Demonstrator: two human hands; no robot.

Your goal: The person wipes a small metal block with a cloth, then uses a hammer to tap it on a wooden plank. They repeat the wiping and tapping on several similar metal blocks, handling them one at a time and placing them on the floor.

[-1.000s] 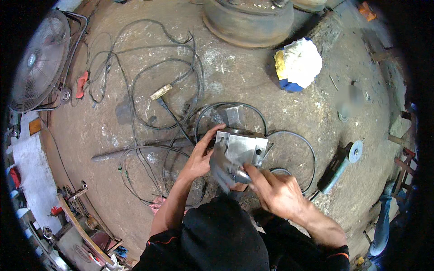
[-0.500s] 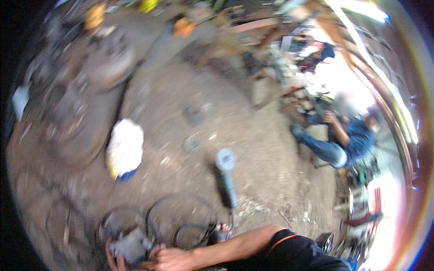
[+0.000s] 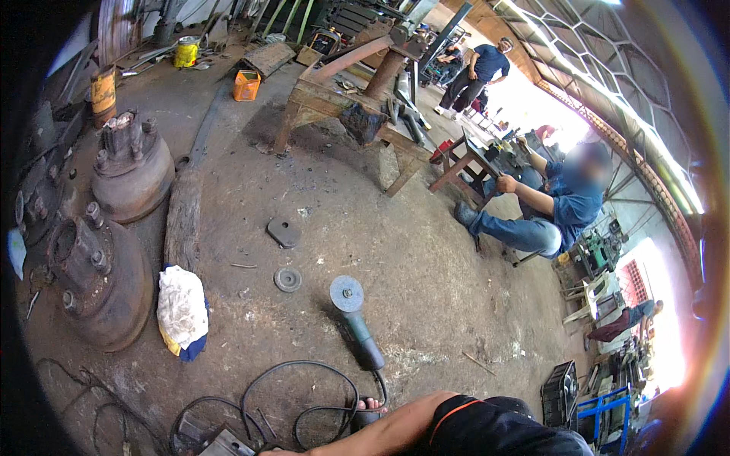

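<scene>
Watching from afar, I start at the left edge of the frame, where two rusty hubs (image 3: pixel 110 296) stand on the floor. A white cloth bundle (image 3: pixel 181 300) lies next, beside the lower hub. At the lower edge, left of the middle, I find the metal block (image 3: pixel 226 443), of which only an upper part enters the frame. The left hand is out of my view, so I cannot tell its state. Just beside the block the right hand (image 3: pixel 281 453) is almost wholly cut off; whether it is wide, narrow or holding something, I cannot tell. The part of the block which I see looks bare and grey; how much is finished on it and how much is left, I cannot judge. Near the centre the angle grinder (image 3: pixel 361 338) lies on the floor, in no hand. Further right, a seated co-worker (image 3: pixel 570 201) is occupied at a low bench.
</scene>
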